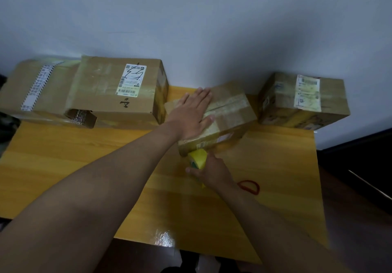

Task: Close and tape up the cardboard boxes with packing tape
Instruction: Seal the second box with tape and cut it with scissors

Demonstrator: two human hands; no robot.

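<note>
Four cardboard boxes stand along the back of the yellow worktop [84, 166] against the wall. The left hand [192, 113], fingers straight and spread, presses flat on the top of the small box [231, 111] at the centre, which lies at an angle to the worktop edge. The right hand [209, 171] grips the yellow tape roll [198, 158] at the near lower face of that box, where the roll touches or nearly touches the cardboard. Glossy tape already crosses the box top, so the strip appears to be running down over the near edge. To do this step well, keep the flat palm bearing down so the flaps stay closed and the box does not slide. Draw the roll under steady tension close to the cardboard, and rub the strip onto the side before cutting. A red loop [249, 185] lies just right of the right wrist. The large labelled box [101, 94] at left shows a loose flap at its near corner.
</note>
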